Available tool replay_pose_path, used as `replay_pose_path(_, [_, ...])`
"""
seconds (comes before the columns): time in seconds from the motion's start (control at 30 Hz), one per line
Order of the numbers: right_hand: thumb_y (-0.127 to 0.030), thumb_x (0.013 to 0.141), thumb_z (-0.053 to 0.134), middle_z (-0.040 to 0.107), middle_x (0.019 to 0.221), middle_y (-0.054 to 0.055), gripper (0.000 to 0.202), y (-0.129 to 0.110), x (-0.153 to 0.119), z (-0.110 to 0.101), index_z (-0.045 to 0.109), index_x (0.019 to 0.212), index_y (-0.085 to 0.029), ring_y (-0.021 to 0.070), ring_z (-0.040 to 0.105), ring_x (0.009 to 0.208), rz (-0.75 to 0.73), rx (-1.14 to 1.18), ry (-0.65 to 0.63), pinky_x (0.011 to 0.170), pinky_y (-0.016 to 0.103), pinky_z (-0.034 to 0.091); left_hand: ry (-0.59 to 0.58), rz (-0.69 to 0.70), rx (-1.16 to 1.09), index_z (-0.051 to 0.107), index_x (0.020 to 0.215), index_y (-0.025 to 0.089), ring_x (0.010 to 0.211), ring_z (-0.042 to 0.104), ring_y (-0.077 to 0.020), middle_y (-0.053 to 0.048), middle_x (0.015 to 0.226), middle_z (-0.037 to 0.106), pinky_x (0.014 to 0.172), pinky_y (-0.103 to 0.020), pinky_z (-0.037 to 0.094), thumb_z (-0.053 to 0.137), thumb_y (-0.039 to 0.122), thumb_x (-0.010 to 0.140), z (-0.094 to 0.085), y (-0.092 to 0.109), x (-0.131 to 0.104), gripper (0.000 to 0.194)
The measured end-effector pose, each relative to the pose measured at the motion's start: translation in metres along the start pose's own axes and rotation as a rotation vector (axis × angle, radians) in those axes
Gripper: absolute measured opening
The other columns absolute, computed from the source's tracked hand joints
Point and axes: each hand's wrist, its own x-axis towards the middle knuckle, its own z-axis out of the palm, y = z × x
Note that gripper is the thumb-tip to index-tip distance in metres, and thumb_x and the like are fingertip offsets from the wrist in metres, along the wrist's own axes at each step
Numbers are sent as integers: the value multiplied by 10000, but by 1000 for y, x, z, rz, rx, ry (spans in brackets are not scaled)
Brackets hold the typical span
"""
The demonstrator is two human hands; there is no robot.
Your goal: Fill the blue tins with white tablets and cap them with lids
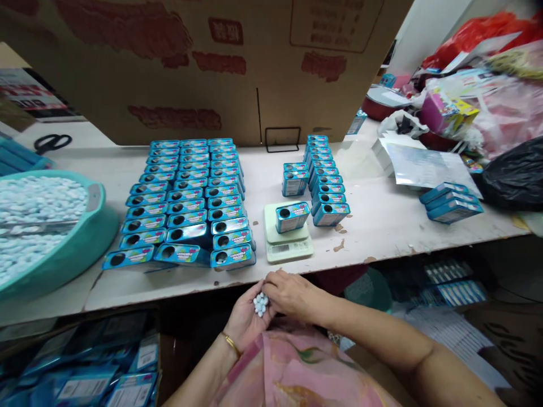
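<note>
Below the table's front edge, my left hand (249, 316) is cupped palm up around several small pale blue candies (261, 304). My right hand (292, 294) reaches over from the right, its curled fingers touching my left fingers beside the candies. What its fingertips pinch, if anything, is hidden. Straight ahead, a small pale green scale (282, 251) bears one blue candy tin (292, 217) with a round dark opening on top. Rows of similar tins (186, 206) stand upright to the left, and another column of tins (326, 181) stands to the right.
A turquoise basin (95, 226) of pale candies with a metal scoop sits at far left, near black scissors (53, 142). A large cardboard box (254, 73) blocks the back. Flat-lying tins (452, 203) and a black bag (515, 175) are at right. Below left, a carton holds blue packs (89, 384).
</note>
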Motion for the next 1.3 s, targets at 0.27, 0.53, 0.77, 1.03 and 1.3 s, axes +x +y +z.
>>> replay_pose_path(0.27, [-175,776,470,484,845,36,117,5,1,14,469,891,-153,142,443,741,45,106,-15,641,245,396,-35,-56,-9,583,768,68,637,612,-133,-67,655,631,695,-278,502,411,140,795,-7,0,6,189])
replay_pose_path(0.53, [-98,768,427,488,827,40,132,31,7,-25,479,879,-146,124,462,770,48,323,199,691,225,411,-135,40,-51,595,833,61,783,612,-158,-98,780,656,845,-331,443,416,139,789,10,15,8,200])
replay_pose_path(0.77, [-118,794,415,510,877,51,150,84,33,-90,534,878,-152,131,495,823,124,109,428,736,253,406,-201,-14,-31,540,1013,22,1095,449,-261,-193,1086,565,907,-353,397,438,177,776,17,19,3,301])
replay_pose_path(1.03, [-173,844,395,572,887,42,182,88,33,-86,552,935,-167,130,523,856,132,113,492,761,257,418,-170,1,-48,542,1010,25,1072,473,-258,-187,1072,574,883,-346,415,447,162,770,7,15,3,292])
replay_pose_path(1.3, [-153,811,409,493,1063,121,341,-10,-6,-5,410,1150,-115,205,423,1012,-3,96,101,842,360,393,-208,-60,-79,516,1074,98,1017,518,-206,-126,1067,581,843,-321,426,425,274,799,-1,5,12,339])
